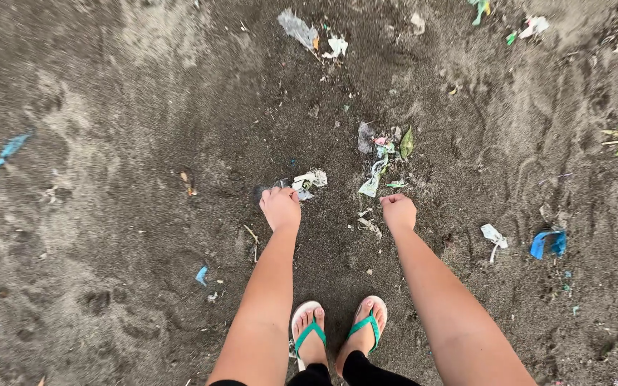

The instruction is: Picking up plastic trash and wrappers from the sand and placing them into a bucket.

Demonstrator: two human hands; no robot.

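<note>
Below, gritty sand point(144, 236), crumpled scraps point(309, 180).

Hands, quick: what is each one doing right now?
Left hand: closed into a fist; whether it holds anything cannot be told.
Right hand: closed into a fist; contents cannot be told.

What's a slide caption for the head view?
Both hands, left hand and right hand, reach down toward litter scraps on dark sand.

Crumpled white wrapper scrap point(310, 179) half-buried in dark sand right by my left fist; pale plastic strip point(370, 186) beside it.
</note>
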